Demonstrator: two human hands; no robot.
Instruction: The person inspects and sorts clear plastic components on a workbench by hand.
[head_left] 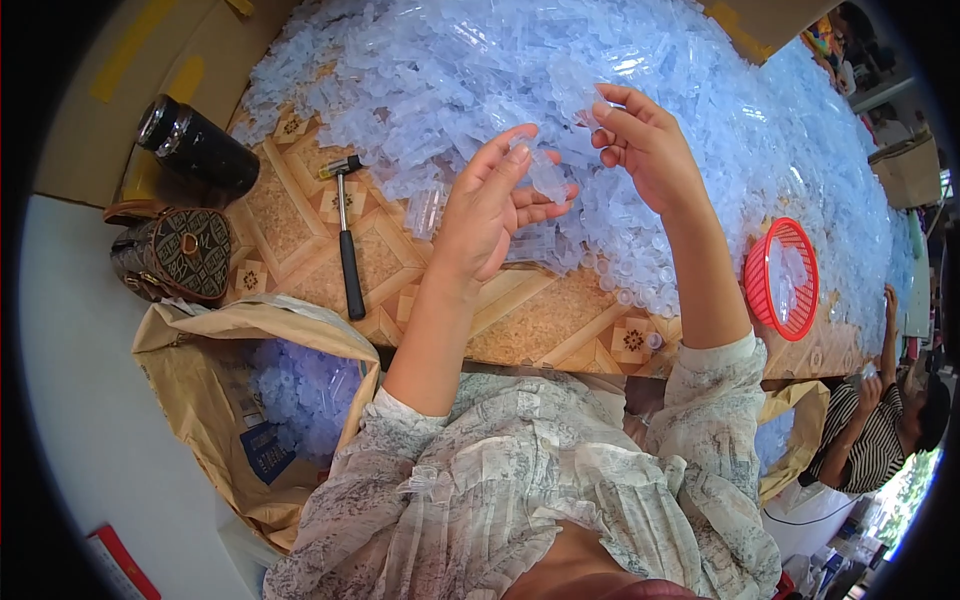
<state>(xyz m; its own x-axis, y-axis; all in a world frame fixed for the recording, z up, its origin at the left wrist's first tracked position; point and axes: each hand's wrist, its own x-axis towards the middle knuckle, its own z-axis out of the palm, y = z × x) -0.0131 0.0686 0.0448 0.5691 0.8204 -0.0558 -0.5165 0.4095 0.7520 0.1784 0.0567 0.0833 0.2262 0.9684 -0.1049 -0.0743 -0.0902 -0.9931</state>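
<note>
Above the near edge of a big heap of clear bluish plastic pieces (pixel 430 100), both of my hands are raised. My left hand (pixel 482 205) is closed on a clear plastic piece (pixel 547 178), which lies between its thumb and fingers. To the right and slightly farther off, my right hand (pixel 650 150) pinches another clear piece (pixel 578 98) between thumb and forefinger, its other fingers curled. The held pieces are see-through and blend into the heap, so their exact outlines are hard to make out. The hands are apart.
On the patterned tabletop lie a black-handled hammer (pixel 348 255), a dark flask (pixel 200 148) and a brown patterned bag (pixel 175 255). A red basket (pixel 757 275) stands right. Below the table edge, a paper sack (pixel 190 385) holds plastic pieces. Another person (pixel 865 430) sits far right.
</note>
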